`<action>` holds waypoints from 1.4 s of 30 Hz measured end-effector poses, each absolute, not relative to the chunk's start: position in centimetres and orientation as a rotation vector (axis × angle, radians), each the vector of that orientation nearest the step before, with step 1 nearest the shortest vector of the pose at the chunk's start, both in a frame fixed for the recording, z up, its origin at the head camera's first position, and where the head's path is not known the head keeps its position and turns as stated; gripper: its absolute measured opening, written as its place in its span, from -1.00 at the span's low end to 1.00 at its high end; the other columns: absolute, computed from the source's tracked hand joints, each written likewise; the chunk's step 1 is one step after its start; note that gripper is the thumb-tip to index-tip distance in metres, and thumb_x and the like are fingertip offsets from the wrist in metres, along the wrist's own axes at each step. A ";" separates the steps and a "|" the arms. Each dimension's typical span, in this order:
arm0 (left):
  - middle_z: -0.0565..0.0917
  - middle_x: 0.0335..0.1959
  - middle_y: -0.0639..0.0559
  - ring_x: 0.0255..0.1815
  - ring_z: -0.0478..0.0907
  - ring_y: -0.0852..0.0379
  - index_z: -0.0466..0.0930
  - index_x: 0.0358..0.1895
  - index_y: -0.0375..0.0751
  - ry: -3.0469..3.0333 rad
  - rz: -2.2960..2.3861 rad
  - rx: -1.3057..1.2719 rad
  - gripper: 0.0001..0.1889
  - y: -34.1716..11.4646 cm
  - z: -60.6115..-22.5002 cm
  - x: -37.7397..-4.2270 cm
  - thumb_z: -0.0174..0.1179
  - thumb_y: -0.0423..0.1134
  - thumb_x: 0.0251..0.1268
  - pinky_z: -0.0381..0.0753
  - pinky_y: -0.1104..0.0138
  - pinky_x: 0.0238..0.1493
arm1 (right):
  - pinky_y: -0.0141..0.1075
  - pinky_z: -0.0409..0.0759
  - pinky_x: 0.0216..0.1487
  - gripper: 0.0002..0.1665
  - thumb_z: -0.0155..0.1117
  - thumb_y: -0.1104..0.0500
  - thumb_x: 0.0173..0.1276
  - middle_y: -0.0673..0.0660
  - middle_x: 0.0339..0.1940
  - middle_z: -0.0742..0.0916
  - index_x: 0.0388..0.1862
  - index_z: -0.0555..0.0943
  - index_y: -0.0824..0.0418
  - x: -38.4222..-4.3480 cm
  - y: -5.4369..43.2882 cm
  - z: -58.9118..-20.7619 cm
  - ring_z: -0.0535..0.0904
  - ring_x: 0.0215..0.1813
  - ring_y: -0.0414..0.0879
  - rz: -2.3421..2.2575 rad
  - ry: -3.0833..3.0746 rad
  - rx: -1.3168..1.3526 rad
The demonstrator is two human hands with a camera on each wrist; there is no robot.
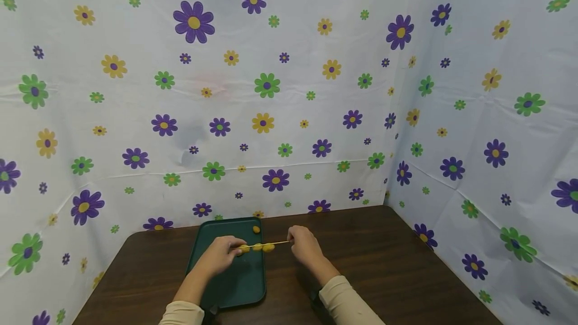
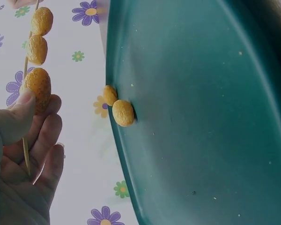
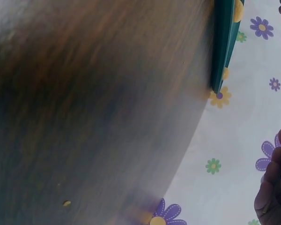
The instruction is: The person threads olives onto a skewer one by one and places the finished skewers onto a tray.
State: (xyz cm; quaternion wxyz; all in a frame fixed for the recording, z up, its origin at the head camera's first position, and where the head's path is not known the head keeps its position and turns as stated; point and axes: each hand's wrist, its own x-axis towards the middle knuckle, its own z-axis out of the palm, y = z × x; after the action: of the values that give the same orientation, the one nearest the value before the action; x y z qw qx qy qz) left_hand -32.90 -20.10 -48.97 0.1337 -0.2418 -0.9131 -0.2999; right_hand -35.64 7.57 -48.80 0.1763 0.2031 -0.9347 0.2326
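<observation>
A thin wooden skewer (image 1: 282, 242) runs between both hands, above the right part of the dark green tray (image 1: 239, 285). Three yellow baby potatoes (image 2: 37, 50) are threaded on it. With thumb and fingers, my left hand (image 1: 220, 254) grips the potato nearest to it (image 2: 38, 86); the skewer's pointed end (image 2: 27, 159) sticks out over the palm. My right hand (image 1: 306, 247) pinches the other end of the skewer, its fingers (image 3: 271, 180) partly cut off in the right wrist view. Loose potatoes (image 2: 123, 113) lie at the tray's far side.
The tray stands on a dark brown wooden table (image 1: 361, 255), with its raised rim (image 1: 263, 285) left of the right forearm. Small crumbs (image 3: 66, 203) dot the table and tray. A flower-printed white sheet (image 1: 298, 99) hangs behind the table and along the right side.
</observation>
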 end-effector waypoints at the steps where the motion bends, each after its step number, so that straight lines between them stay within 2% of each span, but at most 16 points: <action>1: 0.75 -0.21 0.04 -0.20 0.69 0.09 0.77 -0.09 -0.25 -2.647 -0.867 -0.700 -0.83 -20.1 -49.0 -32.9 0.32 -0.46 0.30 0.72 0.14 -0.13 | -0.29 0.55 -0.38 -0.70 0.33 0.58 0.11 -0.05 -0.46 0.60 -0.42 0.63 0.19 -35.6 7.5 -48.8 0.45 -0.41 -0.20 0.655 -2.648 0.575; 20: 0.76 -0.17 0.00 -0.15 0.69 0.04 0.76 -0.09 -0.26 -2.657 -0.907 -0.686 -0.84 -20.1 -49.0 -32.9 0.30 -0.46 0.32 0.71 0.11 -0.08 | -0.30 0.56 -0.37 -0.69 0.30 0.59 0.12 -0.05 -0.44 0.61 -0.40 0.63 0.20 -35.6 7.1 -48.9 0.46 -0.40 -0.20 0.705 -2.657 0.577; 32: 0.75 -0.05 -0.05 -0.04 0.70 -0.02 0.72 0.05 -0.22 -2.652 -1.038 -0.636 -0.77 -20.7 -48.9 -33.7 0.29 -0.38 0.38 0.69 0.09 0.00 | -0.28 0.58 -0.31 -0.71 0.29 0.57 0.20 -0.04 -0.38 0.63 -0.36 0.63 0.19 -36.0 7.4 -48.7 0.49 -0.34 -0.18 0.807 -2.645 0.541; 35: 0.76 -0.04 -0.06 -0.03 0.70 -0.04 0.71 0.07 -0.22 -2.665 -1.101 -0.614 -0.74 -21.0 -48.9 -33.7 0.32 -0.34 0.36 0.69 0.07 -0.02 | -0.28 0.56 -0.32 -0.71 0.30 0.57 0.19 -0.04 -0.40 0.61 -0.37 0.63 0.19 -36.1 7.6 -48.7 0.48 -0.35 -0.17 0.806 -2.641 0.540; 38: 0.76 -0.02 -0.11 0.02 0.69 -0.12 0.69 0.10 -0.25 -2.688 -1.129 -0.565 -0.68 -21.3 -48.8 -33.6 0.37 -0.30 0.31 0.64 -0.05 0.06 | -0.28 0.56 -0.32 -0.70 0.30 0.57 0.19 0.00 -0.39 0.63 -0.37 0.62 0.18 -36.2 8.0 -48.7 0.48 -0.35 -0.16 0.814 -2.639 0.528; 42: 0.75 -0.02 -0.18 0.04 0.67 -0.19 0.65 0.14 -0.30 -2.745 -1.082 -0.406 -0.60 -21.8 -49.1 -33.6 0.42 -0.29 0.26 0.59 -0.14 0.07 | -0.27 0.55 -0.32 -0.69 0.28 0.58 0.21 0.00 -0.39 0.63 -0.37 0.62 0.17 -36.6 8.9 -49.1 0.47 -0.35 -0.16 0.827 -2.640 0.505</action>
State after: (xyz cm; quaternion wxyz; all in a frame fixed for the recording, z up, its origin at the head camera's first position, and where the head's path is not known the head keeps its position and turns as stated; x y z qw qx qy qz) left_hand -33.64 -21.84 -49.08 0.0817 -0.1360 -0.9186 -0.3621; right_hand -36.59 8.87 -49.07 0.1642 0.1770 -0.9261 0.2900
